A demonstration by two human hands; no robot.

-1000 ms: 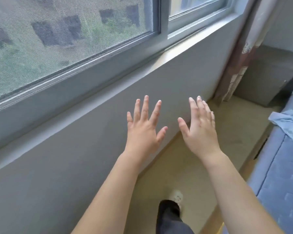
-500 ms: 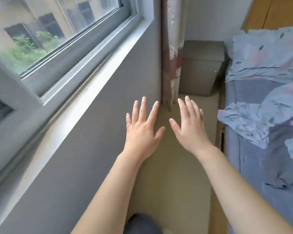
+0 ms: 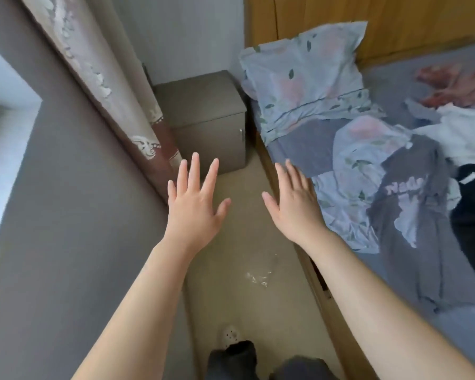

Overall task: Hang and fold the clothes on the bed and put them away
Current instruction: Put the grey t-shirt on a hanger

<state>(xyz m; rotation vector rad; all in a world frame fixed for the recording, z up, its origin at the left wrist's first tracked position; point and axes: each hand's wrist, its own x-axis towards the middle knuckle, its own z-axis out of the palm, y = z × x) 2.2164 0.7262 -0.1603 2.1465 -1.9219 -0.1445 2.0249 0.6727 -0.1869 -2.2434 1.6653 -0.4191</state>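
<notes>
The bed with a grey-blue sheet fills the right side. On it lie a dark grey T-shirt with pale lettering, a black garment at the right edge, a white garment and a reddish one further back. My left hand and my right hand are held out over the floor beside the bed, fingers straight and spread, holding nothing. Neither hand touches any clothing.
A floral pillow and a crumpled floral cover lie at the bed's head. A grey nightstand stands in the corner by a curtain. The grey wall runs along the left. A wooden headboard is behind.
My view has swung right from the window and wall to the bed, so the clothes have come into sight. Both hands stay held out and open.
</notes>
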